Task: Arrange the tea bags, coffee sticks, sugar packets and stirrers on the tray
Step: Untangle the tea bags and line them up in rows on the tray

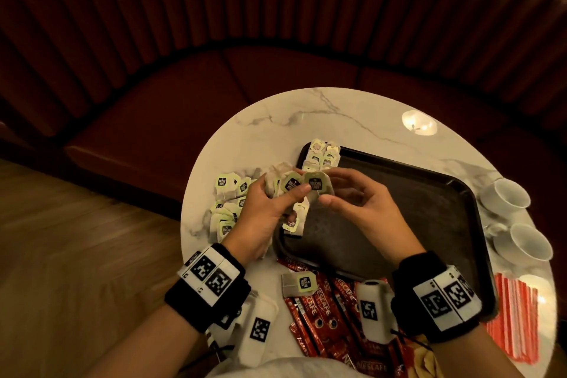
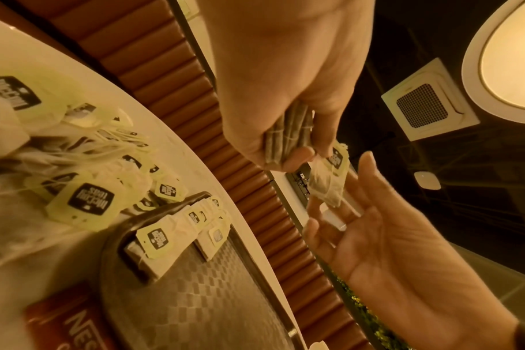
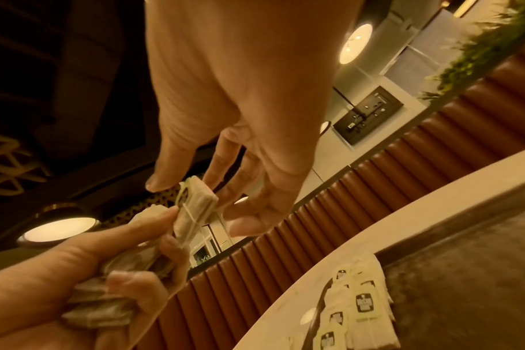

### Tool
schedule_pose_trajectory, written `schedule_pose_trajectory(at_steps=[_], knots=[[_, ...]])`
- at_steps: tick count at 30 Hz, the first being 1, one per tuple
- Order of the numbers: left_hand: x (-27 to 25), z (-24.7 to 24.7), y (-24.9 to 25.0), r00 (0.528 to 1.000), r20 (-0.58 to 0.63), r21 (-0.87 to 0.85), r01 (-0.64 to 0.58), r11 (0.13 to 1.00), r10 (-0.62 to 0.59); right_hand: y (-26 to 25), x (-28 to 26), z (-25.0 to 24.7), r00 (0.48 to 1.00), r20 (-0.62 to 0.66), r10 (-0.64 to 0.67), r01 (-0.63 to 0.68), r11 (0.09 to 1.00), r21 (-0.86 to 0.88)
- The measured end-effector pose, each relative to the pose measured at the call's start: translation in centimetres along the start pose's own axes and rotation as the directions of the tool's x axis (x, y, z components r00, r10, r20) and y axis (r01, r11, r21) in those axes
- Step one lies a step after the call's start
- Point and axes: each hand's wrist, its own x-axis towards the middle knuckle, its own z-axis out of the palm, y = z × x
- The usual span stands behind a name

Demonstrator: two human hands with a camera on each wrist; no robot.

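My left hand (image 1: pixel 285 193) grips a bunch of tea bags (image 1: pixel 277 182) above the near left corner of the dark tray (image 1: pixel 414 218). My right hand (image 1: pixel 328 189) pinches one tea bag (image 1: pixel 317 186) at the edge of that bunch, between thumb and fingers; the left thumb still touches it in the right wrist view. The held tea bag (image 3: pixel 195 208) also shows there, and the bunch (image 2: pixel 288 139) shows in the left wrist view. A short row of tea bags (image 1: pixel 320 155) lies in the tray's far left corner. Loose tea bags (image 1: pixel 227 209) are heaped left of the tray.
Red coffee sticks (image 1: pixel 322 310) with one tea bag on them lie on the round marble table (image 1: pixel 306 120) in front of the tray. Red-and-white striped stirrers (image 1: pixel 515 316) lie at the near right. Two white cups (image 1: pixel 506 196) stand right of the tray. A dark red bench curves behind.
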Motion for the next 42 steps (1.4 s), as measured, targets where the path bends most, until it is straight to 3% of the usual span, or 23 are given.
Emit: schedule_pose_trajectory(at_steps=[5,9,13,21,25,28,32,35,42], knots=[[0.0,0.0,0.0,1.0,-0.003,-0.016,-0.009,1.0,0.009,0.8,0.0,-0.1,0.99,-0.137,0.038,-0.022,0.993,0.119],[0.1,-0.1,0.2,0.999,-0.045,-0.058,-0.005,0.998,0.003,0.4,-0.1,-0.1,0.995,-0.095,0.011,-0.003,0.996,0.089],[-0.1,-0.2,0.3,1.0,0.026,-0.048,-0.004,0.999,0.005,0.3,-0.1,-0.2,0.994,-0.112,0.005,0.003,0.997,0.071],[-0.1,-0.4,-0.2,1.0,0.002,0.037,-0.024,0.999,0.024,0.4,-0.4,-0.1,0.997,-0.021,0.074,-0.074,0.997,0.013],[-0.1,-0.5,-0.6,0.999,-0.014,0.039,0.04,0.998,-0.039,1.9,-0.2,-0.2,0.99,-0.046,0.133,-0.133,0.991,-0.014],[-0.1,-1.0,-0.8,0.993,-0.042,0.011,0.115,0.993,-0.115,4.7,1.2,-1.4,0.949,-0.194,0.249,-0.236,0.968,0.091],[-0.2,-1.6,-0.9,0.983,-0.059,-0.008,0.174,0.985,-0.174,8.0,4.0,-3.5,0.833,-0.338,0.438,-0.343,0.888,0.307],[-0.4,-1.8,-1.0,0.982,-0.052,-0.013,0.182,0.983,-0.182,9.5,5.5,-3.6,0.793,-0.296,0.532,-0.469,0.844,0.261],[-0.5,-1.9,-1.3,0.971,-0.07,-0.085,0.224,0.971,-0.23,11.2,7.0,-1.8,0.803,-0.168,0.572,-0.571,0.819,0.061]])
